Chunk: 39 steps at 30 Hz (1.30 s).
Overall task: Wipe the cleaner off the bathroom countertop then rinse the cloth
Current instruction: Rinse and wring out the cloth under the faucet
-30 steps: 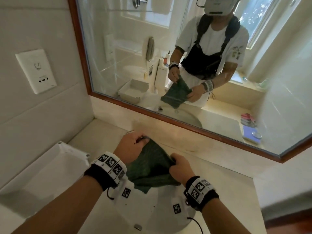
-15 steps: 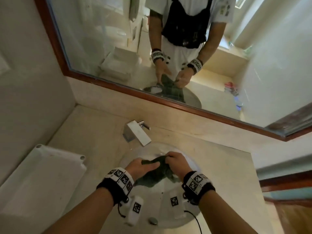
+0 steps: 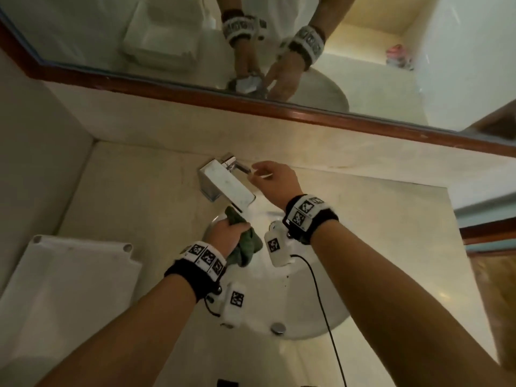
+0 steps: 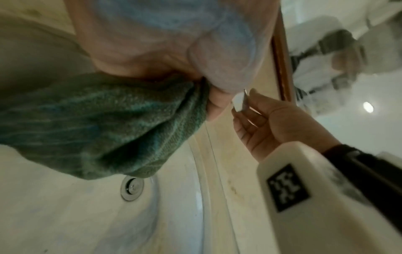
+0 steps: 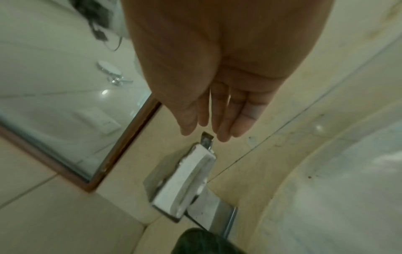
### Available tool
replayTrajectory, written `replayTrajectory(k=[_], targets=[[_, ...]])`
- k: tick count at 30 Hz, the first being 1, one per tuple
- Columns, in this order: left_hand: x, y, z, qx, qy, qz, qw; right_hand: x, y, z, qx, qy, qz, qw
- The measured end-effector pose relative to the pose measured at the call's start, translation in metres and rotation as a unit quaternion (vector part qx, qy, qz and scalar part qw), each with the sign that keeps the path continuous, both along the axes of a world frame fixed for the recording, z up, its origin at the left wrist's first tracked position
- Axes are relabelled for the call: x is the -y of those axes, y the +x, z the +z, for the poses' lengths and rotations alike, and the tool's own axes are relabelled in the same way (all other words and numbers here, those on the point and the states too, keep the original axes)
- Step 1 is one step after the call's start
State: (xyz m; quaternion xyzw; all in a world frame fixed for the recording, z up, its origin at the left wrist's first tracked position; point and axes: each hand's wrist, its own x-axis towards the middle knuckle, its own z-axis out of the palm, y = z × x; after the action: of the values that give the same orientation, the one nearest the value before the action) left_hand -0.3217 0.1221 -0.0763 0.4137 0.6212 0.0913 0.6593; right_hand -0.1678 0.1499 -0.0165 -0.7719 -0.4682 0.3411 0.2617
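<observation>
One bunched, dark green ribbed cloth [image 3: 245, 247] hangs clutched in the left hand [image 3: 227, 234] (under the single chrome faucet [image 3: 226, 185]), while the right hand [image 3: 275, 180] reaches its lever [image 3: 240, 166], fingers loosely extended.

Readable text: none in any view.
Black-and-white square coded markers on the white wristbands [image 3: 205, 256]: patterns only, no letters or numbers.
White wrist-camera housing [image 4: 289, 187]: one black square marker, no wording.

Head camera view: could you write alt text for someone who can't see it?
Over a white sink, the left hand grips a bunched green cloth under a square chrome faucet, while the right hand reaches its lever. A wood-framed mirror runs behind.
</observation>
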Motion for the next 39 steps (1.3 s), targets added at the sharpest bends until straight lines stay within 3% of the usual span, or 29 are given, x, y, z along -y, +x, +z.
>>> replayTrajectory(k=[7, 11, 14, 18, 21, 24, 26, 28, 30, 32, 34, 36, 39], targets=[[-0.011, 0.018, -0.009, 0.040, -0.030, 0.075, 0.996, -0.029, 0.012, -0.028, 0.172, 0.036, 0.134, 0.975], [-0.017, 0.020, -0.011, 0.082, -0.083, 0.133, 0.984, -0.038, 0.021, -0.039, 0.187, 0.050, 0.153, 0.969], [-0.023, 0.018, -0.007, 0.085, -0.094, 0.133, 0.983, -0.041, 0.029, -0.041, 0.133, 0.058, 0.131, 0.981], [-0.023, 0.021, -0.007, 0.105, -0.094, 0.145, 0.979, -0.009, 0.038, -0.061, -0.084, 0.042, -0.051, 0.994], [-0.019, 0.029, -0.018, 0.133, -0.101, 0.160, 0.973, 0.027, 0.029, -0.093, -0.282, -0.096, -0.133, 0.945], [-0.014, 0.036, -0.021, 0.141, -0.105, 0.176, 0.969, 0.056, 0.015, -0.121, -0.394, -0.221, -0.145, 0.880], [-0.014, 0.038, -0.023, 0.125, -0.108, 0.176, 0.970, 0.066, 0.006, -0.131, -0.465, -0.237, -0.139, 0.842], [-0.018, 0.038, -0.030, 0.064, -0.100, 0.162, 0.980, 0.066, 0.001, -0.133, -0.571, -0.205, -0.168, 0.777], [-0.021, 0.036, -0.039, 0.066, -0.077, 0.171, 0.980, 0.061, 0.001, -0.129, -0.642, -0.163, -0.185, 0.726], [-0.018, 0.034, -0.044, 0.118, -0.063, 0.211, 0.968, 0.054, 0.001, -0.127, -0.617, -0.130, -0.180, 0.755], [-0.014, 0.034, -0.048, 0.144, -0.050, 0.239, 0.959, 0.049, 0.002, -0.129, -0.508, -0.116, -0.179, 0.835], [-0.013, 0.033, -0.053, 0.076, -0.025, 0.226, 0.971, 0.046, 0.003, -0.127, -0.355, -0.099, -0.166, 0.915], [-0.011, 0.035, -0.061, 0.030, -0.101, 0.228, 0.968, 0.041, -0.002, -0.118, -0.212, -0.078, -0.095, 0.970]])
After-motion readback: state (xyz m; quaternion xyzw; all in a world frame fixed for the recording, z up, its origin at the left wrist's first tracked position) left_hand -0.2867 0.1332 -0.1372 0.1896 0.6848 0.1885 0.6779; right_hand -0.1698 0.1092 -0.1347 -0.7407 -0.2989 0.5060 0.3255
